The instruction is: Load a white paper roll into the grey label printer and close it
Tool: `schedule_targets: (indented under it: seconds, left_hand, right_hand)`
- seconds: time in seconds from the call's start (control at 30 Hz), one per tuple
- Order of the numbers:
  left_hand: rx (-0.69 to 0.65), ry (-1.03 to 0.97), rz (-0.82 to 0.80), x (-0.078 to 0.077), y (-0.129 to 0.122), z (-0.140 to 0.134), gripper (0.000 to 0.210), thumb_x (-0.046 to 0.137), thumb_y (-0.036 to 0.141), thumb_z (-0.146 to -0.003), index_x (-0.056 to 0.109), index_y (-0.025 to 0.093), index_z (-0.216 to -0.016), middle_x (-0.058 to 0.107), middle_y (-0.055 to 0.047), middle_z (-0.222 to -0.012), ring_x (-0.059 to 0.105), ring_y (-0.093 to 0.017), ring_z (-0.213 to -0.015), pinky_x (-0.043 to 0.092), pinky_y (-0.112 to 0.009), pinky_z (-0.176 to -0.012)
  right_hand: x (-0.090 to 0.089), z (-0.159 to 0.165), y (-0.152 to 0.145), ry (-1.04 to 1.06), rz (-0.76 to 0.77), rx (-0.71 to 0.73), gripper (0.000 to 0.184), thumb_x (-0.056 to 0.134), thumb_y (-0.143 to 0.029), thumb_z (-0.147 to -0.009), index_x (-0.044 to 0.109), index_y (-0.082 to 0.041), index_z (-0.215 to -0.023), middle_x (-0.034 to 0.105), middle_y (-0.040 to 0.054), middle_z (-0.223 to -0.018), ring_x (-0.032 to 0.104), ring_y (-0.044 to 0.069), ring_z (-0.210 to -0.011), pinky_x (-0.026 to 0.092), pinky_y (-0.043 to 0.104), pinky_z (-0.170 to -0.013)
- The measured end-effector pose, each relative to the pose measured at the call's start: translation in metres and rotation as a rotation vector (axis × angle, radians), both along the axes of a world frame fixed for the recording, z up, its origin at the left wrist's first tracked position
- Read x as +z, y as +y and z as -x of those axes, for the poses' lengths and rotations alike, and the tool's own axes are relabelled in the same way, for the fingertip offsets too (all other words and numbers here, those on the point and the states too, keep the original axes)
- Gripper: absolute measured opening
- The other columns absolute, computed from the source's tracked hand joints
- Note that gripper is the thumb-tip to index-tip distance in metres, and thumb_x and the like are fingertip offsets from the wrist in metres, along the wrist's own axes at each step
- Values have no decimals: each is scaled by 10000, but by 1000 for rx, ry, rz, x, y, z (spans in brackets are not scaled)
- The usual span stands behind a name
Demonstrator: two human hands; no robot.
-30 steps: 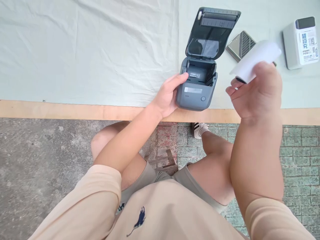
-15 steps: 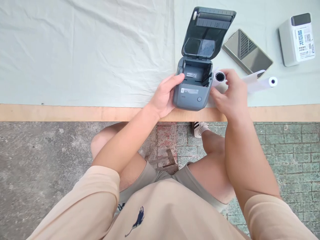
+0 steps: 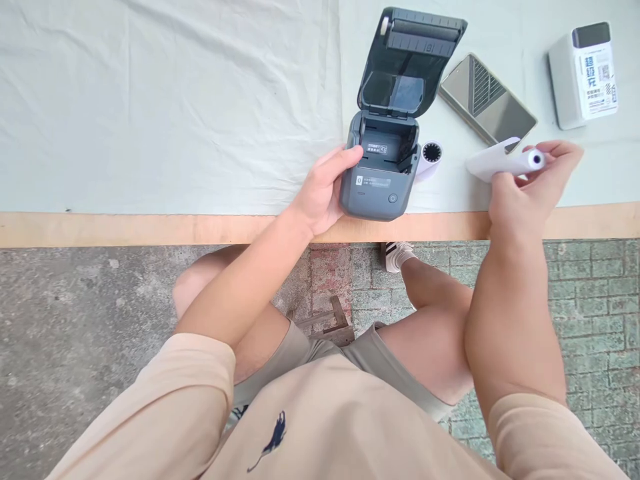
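Note:
My left hand (image 3: 327, 187) grips a dark grey portable label printer (image 3: 375, 193), thumb over its left rim. The printer's lid stands raised, and its paper bay shows no roll inside. Close against the printer's right side, a white paper roll (image 3: 424, 170) with a black toothed core sits on the cloth. Farther right, my right hand (image 3: 530, 187) has its thumb and fingers around a second, thinner white paper roll (image 3: 520, 163), whose loose end sticks out to the left.
A phone (image 3: 487, 100) lies screen up behind the rolls. At the far right stands a white power bank (image 3: 585, 77) with a printed label. Pale cloth (image 3: 175, 120) covers the table, whose bare wooden edge (image 3: 125, 229) runs along the front.
My right hand has let go of the roll with the black core and moved right onto the thinner paper roll. My left hand still holds the printer.

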State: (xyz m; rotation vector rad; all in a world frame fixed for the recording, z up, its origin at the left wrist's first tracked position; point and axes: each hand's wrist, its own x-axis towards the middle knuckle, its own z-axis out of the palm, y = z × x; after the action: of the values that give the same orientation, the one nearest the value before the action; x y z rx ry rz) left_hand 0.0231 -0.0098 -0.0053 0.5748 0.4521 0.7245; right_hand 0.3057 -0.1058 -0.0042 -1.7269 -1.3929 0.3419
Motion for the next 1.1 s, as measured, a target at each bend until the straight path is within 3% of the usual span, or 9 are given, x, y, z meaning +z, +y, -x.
schedule_targets:
  seconds: [0.1,0.2,0.27,0.4,0.47,0.63,0.77,0.93,1.1]
  left_hand:
    - [16,4,-4,1,-1,-1,229,452,327,-915,603,155,-908,700,-13,-982,607,-234,-1197,576,-356,-932]
    - [10,12,-2,1,-1,0,225,461,338,-912,604,163,-907,707,-13,-962,619,-232,-1177,584,-352,-910]
    - [-3,20,-26,1,0,1,221,482,358,-901,609,177,-909,716,-13,-939,637,-234,-1144,597,-342,-872]
    - [-19,16,-93,3,-2,0,158,492,314,-892,602,200,-898,712,-18,-921,676,-212,-1032,591,-303,-777]
    - [-3,15,-118,4,-4,-2,107,497,257,-890,594,212,-888,694,-5,-882,689,-164,-910,564,-264,-729]
    - [79,21,-124,6,-8,-4,93,516,244,-900,576,174,-902,587,42,-730,619,-54,-648,463,-154,-557]
    - [30,60,-142,8,-10,-2,126,473,140,-899,569,171,-976,591,48,-767,671,-73,-779,508,-152,-672]
    - [34,79,-128,9,-10,-2,98,484,160,-898,549,174,-970,608,44,-793,661,-180,-1080,538,-301,-938]
    - [39,15,-115,6,-8,-1,134,481,264,-906,540,164,-974,629,30,-799,682,-193,-1030,580,-288,-839]
  right_hand:
    - [2,7,8,-23,-114,-159,324,535,-384,-810,449,-350,-1121,486,17,-1092,542,227,-1074,458,518,-972]
    - [28,30,11,61,-158,-98,408,578,-396,-798,447,-417,-1184,519,-20,-1106,607,185,-1013,539,447,-876]
    - [50,52,9,235,-124,116,263,609,-474,-774,574,-410,-1027,568,-25,-923,631,164,-873,571,424,-783]
    - [81,100,13,285,299,754,365,723,-438,-687,641,-383,-1038,620,-21,-788,621,161,-751,575,378,-669]
    - [87,120,20,165,326,739,330,709,-363,-723,657,-337,-1047,640,-2,-913,607,163,-838,558,384,-746]
    - [85,139,40,-261,169,427,277,618,-309,-798,595,-333,-1073,627,-29,-1043,601,150,-926,532,371,-825]
    - [75,131,49,-391,109,295,281,636,-219,-745,577,-289,-1011,639,-14,-1023,598,161,-930,504,354,-829]
    - [65,129,53,-407,129,281,212,664,-252,-716,574,-252,-909,662,-5,-964,602,167,-843,485,338,-731]
    - [61,131,51,-465,0,295,92,615,-318,-777,610,-233,-812,658,12,-902,591,183,-897,465,384,-824]
